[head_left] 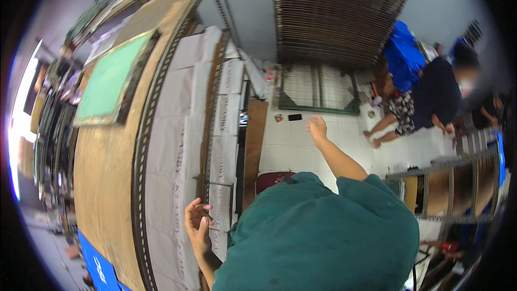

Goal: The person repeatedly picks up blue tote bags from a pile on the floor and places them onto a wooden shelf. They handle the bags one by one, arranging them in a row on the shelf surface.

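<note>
White packs (171, 94) sit along the shelf's (206, 156) front edge. They look heavy and stiff, maybe slippery: best held underneath, at both ends. The left hand (198, 224) curls loosely beside them; the right hand (318, 129) bends above the floor (285, 148), near a phone (295, 117). I can't tell if either pinches anything. Wrapping hides the packs' insides.

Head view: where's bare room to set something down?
Free: the wooden top, between the green framed panel and the blue sheet; also white floor between the phone and the co-worker's feet. Crowded: beneath the wooden top, packed with white packages.
</note>
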Demonstrator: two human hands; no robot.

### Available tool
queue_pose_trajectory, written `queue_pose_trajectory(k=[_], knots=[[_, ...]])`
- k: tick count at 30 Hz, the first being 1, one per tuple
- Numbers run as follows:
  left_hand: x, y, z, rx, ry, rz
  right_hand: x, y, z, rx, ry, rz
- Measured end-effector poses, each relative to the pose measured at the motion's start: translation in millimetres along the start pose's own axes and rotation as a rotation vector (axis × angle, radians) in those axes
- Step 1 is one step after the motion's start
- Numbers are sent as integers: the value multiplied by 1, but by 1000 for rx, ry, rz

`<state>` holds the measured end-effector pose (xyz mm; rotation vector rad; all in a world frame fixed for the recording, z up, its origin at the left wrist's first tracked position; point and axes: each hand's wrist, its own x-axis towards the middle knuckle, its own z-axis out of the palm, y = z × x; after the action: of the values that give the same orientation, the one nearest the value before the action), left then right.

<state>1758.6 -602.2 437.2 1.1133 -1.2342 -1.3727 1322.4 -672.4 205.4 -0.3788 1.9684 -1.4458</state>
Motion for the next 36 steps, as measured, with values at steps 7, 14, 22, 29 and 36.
queue_pose_trajectory(k=[7,14,22,29,36], knots=[[51,-7,40,12,-169,19,-33,100,-181,-937,-38,495],[96,1,65,41,-165,14,-30,143,-198,-871,-27,312],[124,-6,99,-56,-344,36,-25,75,-196,-744,88,242],[133,-6,103,-120,-369,43,-34,151,-214,-775,59,339],[132,-14,90,-125,-264,-1,-48,139,-216,-815,-21,494]])
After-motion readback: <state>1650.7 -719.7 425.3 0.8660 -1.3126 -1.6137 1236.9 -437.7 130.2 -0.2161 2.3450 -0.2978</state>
